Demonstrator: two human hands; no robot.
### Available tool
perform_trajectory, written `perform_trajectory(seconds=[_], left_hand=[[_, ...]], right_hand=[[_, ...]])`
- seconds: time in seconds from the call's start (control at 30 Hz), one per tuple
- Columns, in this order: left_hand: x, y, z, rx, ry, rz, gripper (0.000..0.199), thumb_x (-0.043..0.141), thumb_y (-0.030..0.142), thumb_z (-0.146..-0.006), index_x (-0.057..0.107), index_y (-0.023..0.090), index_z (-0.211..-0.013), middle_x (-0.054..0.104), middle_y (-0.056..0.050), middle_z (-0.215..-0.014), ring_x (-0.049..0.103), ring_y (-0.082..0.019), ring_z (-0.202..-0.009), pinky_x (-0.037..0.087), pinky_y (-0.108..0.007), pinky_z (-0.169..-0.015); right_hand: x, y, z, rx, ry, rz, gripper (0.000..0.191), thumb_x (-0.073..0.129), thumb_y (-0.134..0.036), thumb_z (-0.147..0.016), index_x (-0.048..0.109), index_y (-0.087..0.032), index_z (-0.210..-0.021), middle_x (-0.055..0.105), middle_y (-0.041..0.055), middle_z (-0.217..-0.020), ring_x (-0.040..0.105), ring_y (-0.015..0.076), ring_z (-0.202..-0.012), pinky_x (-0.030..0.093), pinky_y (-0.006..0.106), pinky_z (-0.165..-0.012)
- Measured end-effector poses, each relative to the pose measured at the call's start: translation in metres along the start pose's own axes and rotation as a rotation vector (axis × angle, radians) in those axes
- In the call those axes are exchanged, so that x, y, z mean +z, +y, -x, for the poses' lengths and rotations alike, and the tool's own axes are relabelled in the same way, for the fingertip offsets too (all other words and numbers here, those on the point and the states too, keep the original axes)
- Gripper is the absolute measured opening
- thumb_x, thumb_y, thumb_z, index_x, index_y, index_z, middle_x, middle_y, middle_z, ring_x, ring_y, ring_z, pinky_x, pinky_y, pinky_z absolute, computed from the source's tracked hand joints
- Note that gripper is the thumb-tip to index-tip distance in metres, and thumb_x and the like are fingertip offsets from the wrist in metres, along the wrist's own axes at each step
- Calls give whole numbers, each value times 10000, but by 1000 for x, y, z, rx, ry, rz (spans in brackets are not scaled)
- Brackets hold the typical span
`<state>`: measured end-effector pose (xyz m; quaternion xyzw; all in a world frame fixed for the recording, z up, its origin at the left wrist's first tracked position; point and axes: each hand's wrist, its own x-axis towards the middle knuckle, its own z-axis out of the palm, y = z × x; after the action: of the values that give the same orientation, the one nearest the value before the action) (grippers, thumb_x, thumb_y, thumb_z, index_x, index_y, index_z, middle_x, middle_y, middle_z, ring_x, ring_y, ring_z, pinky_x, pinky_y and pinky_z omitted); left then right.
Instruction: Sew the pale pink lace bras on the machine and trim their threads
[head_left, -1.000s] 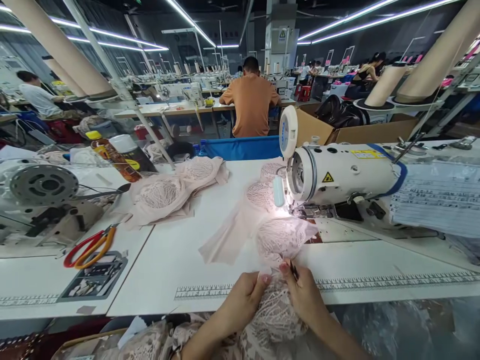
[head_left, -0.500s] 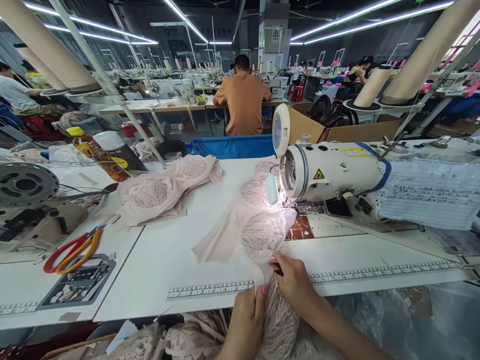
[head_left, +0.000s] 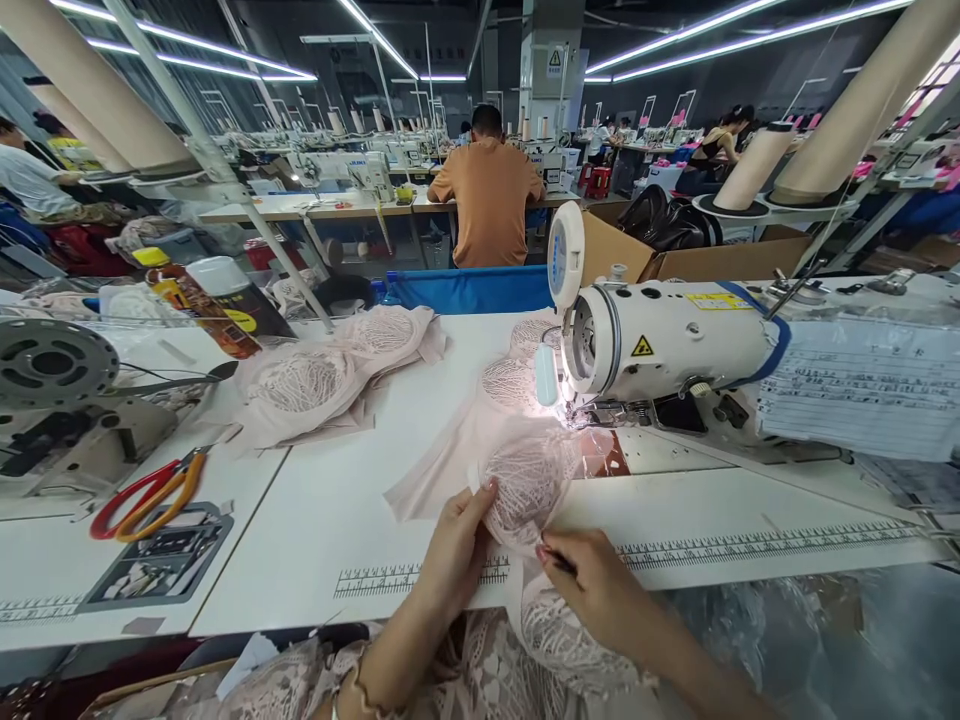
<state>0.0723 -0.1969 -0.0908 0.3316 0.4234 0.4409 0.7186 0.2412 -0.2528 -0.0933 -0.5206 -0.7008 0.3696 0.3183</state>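
Observation:
A pale pink lace bra lies on the white table, running from under the sewing machine's needle area toward me. My left hand grips the near cup at its left edge, thumb on top, the other fingers mostly hidden beneath. At the cup's lower edge, my right hand pinches the fabric between thumb and forefinger. A small dark object shows within the right hand; its kind cannot be made out. More joined lace cups hang over the table edge below. The sewing machine stands just beyond, its lamp lighting the fabric.
Stacked bra pieces lie at left. Red and orange-handled scissors rest by a grey tray of small parts. A spray can and a bottle stand behind. A printed ruler runs along the front edge. A person sits ahead.
My left hand has moved up from the strip below the cup to the cup's left edge. The near cup has shifted slightly toward me; my right hand still pinches its lower edge.

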Motion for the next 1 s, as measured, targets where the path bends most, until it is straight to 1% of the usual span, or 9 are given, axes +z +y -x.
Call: perform_trajectory(seconds=[0.1, 0.17, 0.27, 0.33, 0.4, 0.47, 0.63, 0.83, 1.0], left_hand=[[-2, 9, -8, 64, 23, -153, 600, 800, 673, -693, 520, 170, -525, 472, 38, -439, 369, -76, -398, 308, -214, -424], [-2, 11, -11, 119, 42, -261, 613, 769, 681, -721, 489, 179, -506, 437, 47, -411, 341, -72, -375, 265, -213, -402], [3, 8, -14, 169, 70, -265, 534, 757, 646, -744, 580, 162, -603, 555, 15, -516, 467, -115, -482, 381, -231, -487], [8, 2, -16, 195, 120, -229, 515, 739, 640, -758, 604, 155, -651, 609, -8, -602, 525, -148, -590, 437, -252, -572], [10, -2, -16, 225, 184, -236, 519, 715, 643, -777, 587, 157, -649, 604, -12, -620, 521, -154, -626, 431, -252, -589], [11, -3, -16, 241, 236, -262, 524, 707, 646, -779, 572, 159, -640, 577, -6, -605, 495, -147, -617, 407, -245, -570], [19, 2, -9, 130, 219, -195, 567, 732, 695, -708, 546, 167, -618, 535, 1, -566, 463, -143, -580, 414, -254, -551], [36, 1, -4, 179, 266, -217, 552, 713, 693, -710, 559, 169, -631, 544, 1, -571, 462, -146, -577, 393, -250, -533], [27, -5, -10, 156, 315, -280, 583, 690, 738, -658, 546, 177, -598, 566, -11, -582, 481, -161, -605, 418, -270, -572]], right_hand=[[2, -1, 1, -18, 47, 74, 219, 470, -145, -851, 361, -235, -682, 450, -43, -613, 396, 115, -560, 292, 260, -548], [2, -2, 1, -18, 8, 35, 236, 465, -153, -867, 356, -235, -675, 433, -51, -603, 381, 110, -553, 293, 252, -540], [6, -2, 0, -14, -125, 3, 282, 483, -160, -888, 348, -231, -651, 412, -61, -593, 376, 105, -555, 294, 244, -539], [12, -2, -1, 21, -150, 109, 216, 533, -117, -839, 428, -219, -680, 514, -40, -642, 466, 127, -612, 338, 253, -591], [17, -2, -2, 64, -131, 248, 136, 556, -69, -792, 529, -201, -775, 642, 14, -765, 565, 177, -719, 385, 284, -675], [18, -3, -2, 83, -138, 277, 146, 539, -54, -804, 562, -195, -838, 681, 44, -835, 596, 199, -761, 402, 295, -701], [17, -3, 0, 13, -221, 145, 146, 512, -109, -861, 516, -215, -760, 626, 10, -758, 542, 168, -690, 384, 263, -647], [32, 7, 6, -44, -127, 177, 166, 511, -53, -728, 523, -214, -772, 617, 16, -738, 503, 176, -678, 372, 291, -660], [32, 1, 8, -40, -88, 133, 184, 496, -38, -758, 480, -221, -760, 564, -10, -701, 458, 149, -618, 342, 270, -621]])
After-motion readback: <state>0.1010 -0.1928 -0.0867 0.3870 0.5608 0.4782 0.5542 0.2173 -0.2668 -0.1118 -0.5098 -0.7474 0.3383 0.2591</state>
